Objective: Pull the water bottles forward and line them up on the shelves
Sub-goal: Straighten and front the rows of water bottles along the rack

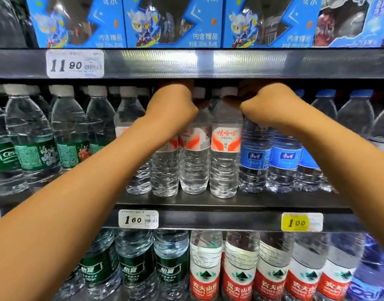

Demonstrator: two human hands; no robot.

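Both arms reach deep into the middle shelf [230, 202], under the shelf edge above. The left hand [172, 103] goes in over the orange-labelled water bottles [224, 148], the right hand [271, 103] over the blue-labelled bottles [282, 157] just beside them. Fingers are hidden behind the bottle tops, so either grip's opening and hold: can't tell.
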